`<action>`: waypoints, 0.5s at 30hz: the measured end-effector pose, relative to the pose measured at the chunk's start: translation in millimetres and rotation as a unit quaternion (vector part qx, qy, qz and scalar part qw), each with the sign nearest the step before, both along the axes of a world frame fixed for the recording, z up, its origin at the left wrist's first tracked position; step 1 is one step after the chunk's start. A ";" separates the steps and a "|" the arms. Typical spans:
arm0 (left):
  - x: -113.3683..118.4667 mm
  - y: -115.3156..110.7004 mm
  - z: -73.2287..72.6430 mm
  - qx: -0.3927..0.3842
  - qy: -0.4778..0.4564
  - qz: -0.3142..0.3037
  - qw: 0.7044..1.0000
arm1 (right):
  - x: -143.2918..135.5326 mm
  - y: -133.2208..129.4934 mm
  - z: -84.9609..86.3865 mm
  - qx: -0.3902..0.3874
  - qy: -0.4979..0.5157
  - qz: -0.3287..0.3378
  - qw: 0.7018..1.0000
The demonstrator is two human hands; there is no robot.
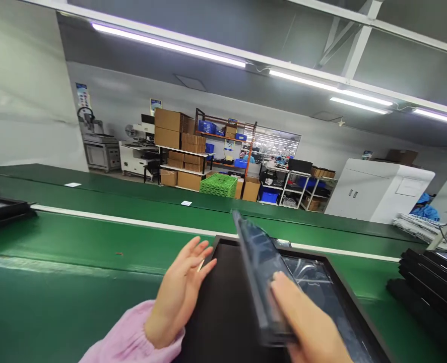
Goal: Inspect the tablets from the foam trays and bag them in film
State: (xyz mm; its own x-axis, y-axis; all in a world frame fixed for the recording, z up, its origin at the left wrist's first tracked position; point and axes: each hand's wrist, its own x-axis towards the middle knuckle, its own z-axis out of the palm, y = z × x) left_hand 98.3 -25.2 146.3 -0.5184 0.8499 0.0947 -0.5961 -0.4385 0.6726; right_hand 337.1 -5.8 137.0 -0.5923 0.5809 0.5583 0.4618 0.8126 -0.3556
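Right hand [312,320] has its fingers [281,285] clamped on a blurry, glossy dark panel [255,254] — partly hidden, long axis 11-to-5 o'clock, tilted over the cut-off black tray [223,307]. Left hand [180,285]'s open at 9.

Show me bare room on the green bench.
Widest: the bench, between the left tray and the left hand. Narrower: between the middle tray and the black stack. Crowded: the middle tray, flat panel inside, tilted panel above in the right hand.
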 end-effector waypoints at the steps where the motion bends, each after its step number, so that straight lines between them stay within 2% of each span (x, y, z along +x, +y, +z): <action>1: -5.9 -4.6 -2.7 0.004 -0.002 0.017 1.000 | -15.5 -0.8 -8.6 0.067 -0.102 0.034 0.992; 2: -9.8 -9.6 -5.7 0.005 -0.002 0.029 1.000 | -33.1 -1.3 -18.0 0.107 -0.186 0.036 0.976; 4: -12.8 -20.0 -12.7 0.004 0.006 0.038 0.999 | -68.1 -2.3 -34.4 0.114 -0.325 0.003 0.939; 6: -13.7 -29.7 -20.8 -0.003 0.027 0.038 0.999 | -92.1 -4.0 -39.6 0.101 -0.370 -0.010 0.924; 8: -16.7 -37.8 -30.7 -0.018 0.063 0.042 0.997 | -97.0 -5.8 -29.3 0.041 -0.353 0.033 0.934; 10: -22.5 -43.9 -43.8 -0.051 0.119 0.052 0.990 | -81.0 -5.9 -8.0 -0.065 -0.312 0.117 0.941; 12: -28.9 -47.8 -61.5 -0.111 0.190 0.050 0.974 | -47.1 -1.3 13.9 -0.150 -0.278 0.169 0.934; 14: -33.1 -49.1 -83.2 -0.164 0.253 0.060 0.952 | 0.2 10.7 26.3 -0.166 -0.246 0.127 0.946; 15: -34.0 -48.9 -94.4 -0.176 0.273 0.070 0.943 | 26.8 19.5 27.2 -0.163 -0.226 0.056 0.959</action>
